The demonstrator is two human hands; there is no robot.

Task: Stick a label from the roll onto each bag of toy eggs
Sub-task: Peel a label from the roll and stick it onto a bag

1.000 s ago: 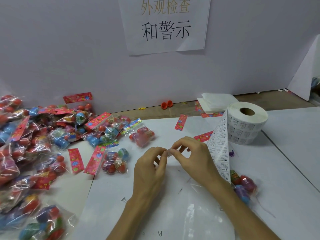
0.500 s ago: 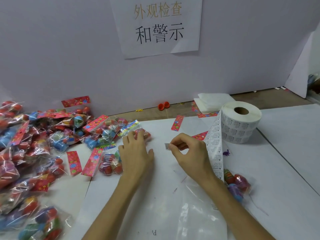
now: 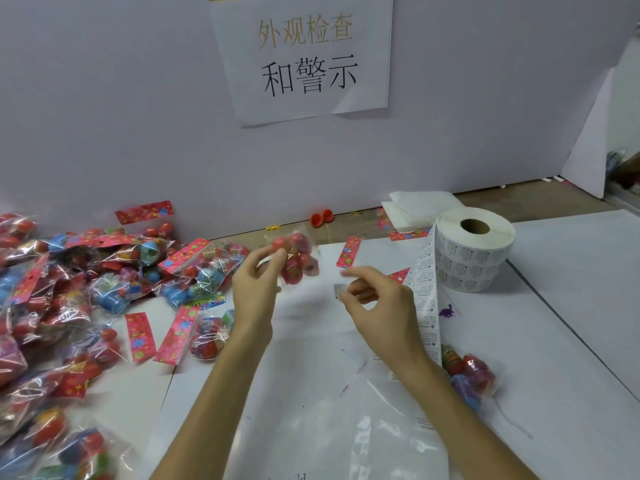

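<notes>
My left hand (image 3: 254, 289) holds a clear bag of red toy eggs (image 3: 295, 259) lifted above the table. My right hand (image 3: 375, 303) pinches a small white label (image 3: 338, 291) by its edge, a short way right of the bag and not touching it. The label roll (image 3: 472, 249) stands at the right, and its loose strip (image 3: 425, 299) hangs down behind my right wrist. A heap of egg bags with red header cards (image 3: 104, 271) covers the left side. Beside my right forearm lies one more egg bag (image 3: 467, 374).
A white paper sheet (image 3: 571, 289) covers the table. Loose red header cards (image 3: 349, 251) lie near the roll. Folded white tissue (image 3: 420, 206) and an orange egg half (image 3: 321, 216) sit by the back wall, which carries a printed sign (image 3: 306, 57). A clear plastic film (image 3: 363, 427) lies in front.
My left hand went from the label to the pile and has lifted a bag of red eggs. My right hand kept the label and stayed near the same place.
</notes>
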